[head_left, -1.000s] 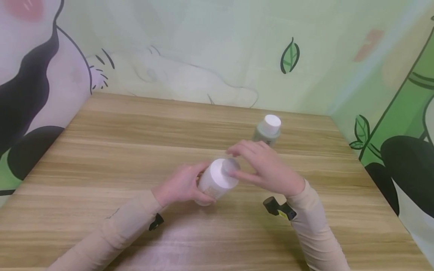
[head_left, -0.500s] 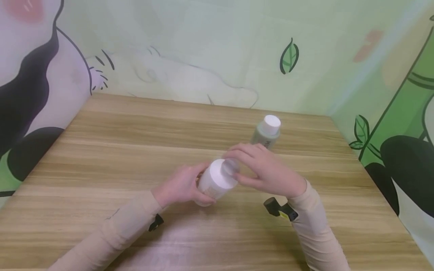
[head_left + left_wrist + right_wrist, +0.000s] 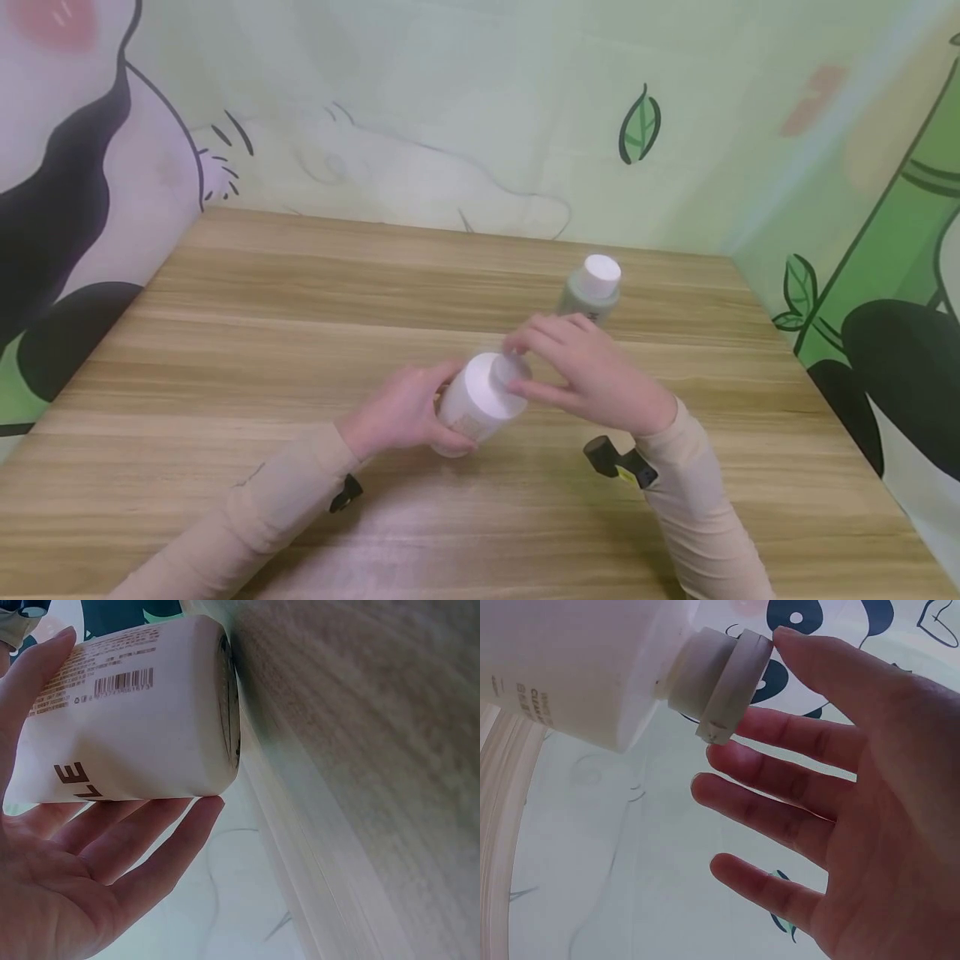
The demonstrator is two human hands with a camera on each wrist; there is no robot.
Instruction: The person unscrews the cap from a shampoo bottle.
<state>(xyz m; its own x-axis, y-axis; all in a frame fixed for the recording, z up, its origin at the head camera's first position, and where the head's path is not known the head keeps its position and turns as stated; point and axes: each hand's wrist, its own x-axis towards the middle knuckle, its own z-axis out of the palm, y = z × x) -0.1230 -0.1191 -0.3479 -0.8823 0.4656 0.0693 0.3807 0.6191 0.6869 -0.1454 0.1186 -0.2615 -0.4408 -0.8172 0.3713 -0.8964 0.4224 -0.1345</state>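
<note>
A white bottle (image 3: pixel 480 400) with a printed label is held tilted over the table, its capped end toward the right hand. My left hand (image 3: pixel 401 410) grips its body; in the left wrist view the thumb lies along the barcode side and the fingers support the opposite side. At the bottle's neck, my right hand (image 3: pixel 596 375) pinches the white cap (image 3: pixel 724 682) between thumb and fingertips. The right wrist view shows the thumb (image 3: pixel 817 667) at one edge of the cap and fingertips at the other, the little finger standing apart.
A greenish bottle (image 3: pixel 592 292) with a white cap stands on the wooden table (image 3: pixel 337 275) behind the right hand, which partly covers it. A wall with painted panda and leaf pictures (image 3: pixel 641 125) borders the table's far edge.
The right fingers shifted left around the cap, then came back, in a small twisting motion. The left hand and the white bottle stay nearly in place.
</note>
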